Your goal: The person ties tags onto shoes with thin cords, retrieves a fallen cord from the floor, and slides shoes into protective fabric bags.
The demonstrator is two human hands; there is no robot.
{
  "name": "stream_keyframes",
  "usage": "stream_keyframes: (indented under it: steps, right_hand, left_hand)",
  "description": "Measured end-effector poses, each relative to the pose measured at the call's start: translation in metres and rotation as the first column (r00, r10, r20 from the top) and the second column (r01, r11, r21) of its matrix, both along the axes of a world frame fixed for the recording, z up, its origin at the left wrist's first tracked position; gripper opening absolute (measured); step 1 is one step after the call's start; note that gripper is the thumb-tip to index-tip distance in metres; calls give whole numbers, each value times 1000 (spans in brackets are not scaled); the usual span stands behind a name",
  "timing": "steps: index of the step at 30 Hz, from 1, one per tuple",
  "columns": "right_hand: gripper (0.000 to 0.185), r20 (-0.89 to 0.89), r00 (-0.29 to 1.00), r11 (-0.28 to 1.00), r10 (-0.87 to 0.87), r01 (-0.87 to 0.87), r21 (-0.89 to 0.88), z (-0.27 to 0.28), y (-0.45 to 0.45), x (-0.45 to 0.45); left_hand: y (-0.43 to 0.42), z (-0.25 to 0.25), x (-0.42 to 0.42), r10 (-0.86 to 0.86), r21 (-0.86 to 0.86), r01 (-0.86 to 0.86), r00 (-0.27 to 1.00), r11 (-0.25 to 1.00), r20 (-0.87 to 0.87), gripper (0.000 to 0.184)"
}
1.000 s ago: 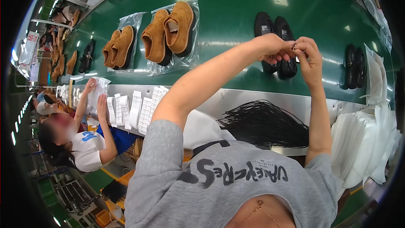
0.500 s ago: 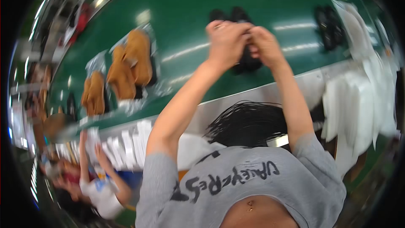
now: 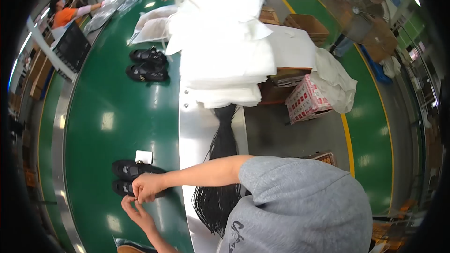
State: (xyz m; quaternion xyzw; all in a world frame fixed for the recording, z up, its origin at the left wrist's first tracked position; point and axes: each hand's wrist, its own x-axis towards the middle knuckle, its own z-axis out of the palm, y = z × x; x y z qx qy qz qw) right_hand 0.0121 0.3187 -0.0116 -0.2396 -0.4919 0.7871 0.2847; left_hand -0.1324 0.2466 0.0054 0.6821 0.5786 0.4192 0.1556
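Observation:
My right hand (image 3: 149,186) is closed in a pinch over a pair of black shoes (image 3: 125,169) on the green table (image 3: 103,131). My left hand (image 3: 137,212) meets it fingertip to fingertip beside the nearer shoe, also pinching. Whatever lies between the fingertips is too small to make out. A small white tag (image 3: 144,157) is at the edge of the farther shoe. Beside my right forearm, a bundle of black cords (image 3: 220,159) lies on the metal ledge (image 3: 192,136).
Another black pair (image 3: 147,71) stands farther along the table, near a tall white sheet stack (image 3: 225,51). A plastic-wrapped item (image 3: 152,23) lies beyond. Brown material (image 3: 129,249) shows at the bottom edge. Other people, cartons (image 3: 307,27) and a fan (image 3: 356,9) are farther off.
The view has swung right, bringing the white stack ahead and moving most brown shoes out of view. Both hands remain together by the black shoes.

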Motion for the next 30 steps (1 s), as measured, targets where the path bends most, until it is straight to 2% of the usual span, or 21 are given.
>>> stream_keyframes:
  steps: [2, 3, 4, 6, 7, 8, 9, 10, 11, 12, 14, 17, 18, 20, 22, 23, 24, 26, 27, 28, 30]
  right_hand:
    - [22, 2, 992, 957, -128, 123, 262, -5, 0, 1]
    - [21, -8, 987, 962, -159, 157, 222, -2, -3, 5]
    - [20, -21, 983, 966, -182, 183, 183, 1, -7, 6]
    - [11, -19, 982, 977, -187, 188, 100, 4, -17, 7]
    - [10, -47, 966, 954, -254, 258, 153, -1, -22, 4]
    - [9, -80, 947, 925, -311, 321, 203, -6, -24, 1]
    - [9, -78, 948, 924, -308, 317, 215, -9, -28, -2]
    - [10, -98, 894, 808, -438, 439, 392, -11, -31, -6]
    - [10, -147, 825, 647, -546, 527, 550, -13, -33, -10]
    - [14, -199, 786, 526, -585, 555, 644, -11, -34, -7]
    - [14, 27, 850, 764, -526, 459, 452, -2, -41, 0]
    - [12, -16, 850, 781, -527, 491, 385, 10, -42, 4]
    - [13, 25, 846, 774, -533, 476, 417, 13, -45, 5]
    - [14, 96, 832, 781, -546, 464, 419, 13, -45, 5]
    - [17, 82, 764, 681, -640, 515, 521, 6, -44, 0]
    - [18, 96, 752, 674, -652, 517, 527, 2, -42, -4]
    - [18, 61, 702, 569, -710, 521, 636, -11, -35, -11]
    - [18, 36, 765, 711, -643, 578, 400, -15, -26, -13]
    - [17, -34, 821, 810, -570, 568, 144, -9, -25, -8]
    - [17, -121, 856, 863, -503, 491, -120, -1, -22, -1]
    - [16, -105, 849, 855, -517, 508, -103, 16, -15, 3]
  left_hand:
    - [1, -3, -7, -72, -68, 76, 996, 995, 52, 7]
    - [-1, -4, -7, -56, -197, 113, 960, 974, 273, 9]
    - [-3, -7, -7, -77, -182, 131, 957, 975, 279, 9]
    - [-3, -18, -7, -20, -257, 363, 610, 896, 792, 12]
    - [0, -24, -10, -62, -232, 480, 521, 846, 851, 24]
    - [0, -32, -8, -73, -220, 485, 515, 847, 854, 24]
    - [-2, -32, -2, -33, -173, 528, 358, 832, 933, 31]
    - [-3, -34, 0, 12, -120, 559, 193, 820, 981, 38]
    - [-1, -43, -3, 60, -112, 578, 109, 808, 992, 48]
    - [-4, -46, 0, 87, -130, 547, 104, 827, 991, 43]
    - [-8, -45, 5, 199, -289, 399, 252, 870, 947, 37]
    - [-13, -27, 25, 222, -307, 220, 340, 926, 914, 27]
    - [-6, -43, 18, -8, -134, 337, 387, 932, 922, 23]
    - [-8, -38, 25, 134, -255, 156, 541, 954, 830, 18]
    - [-12, -16, 59, 184, -225, 24, 491, 974, 851, 18]
    - [-8, -21, 55, 137, -242, 128, 540, 962, 831, 18]
    - [-3, -37, 40, 116, -339, 258, 616, 905, 779, 18]
    - [1, -44, 43, 106, -301, 171, 686, 938, 720, 16]
    - [13, -77, 28, -12, -155, 115, 837, 981, 547, 19]
    - [9, -68, 26, -4, -157, 106, 842, 982, 539, 19]
    - [-3, -49, 28, 65, -203, -57, 997, 977, 31, 21]
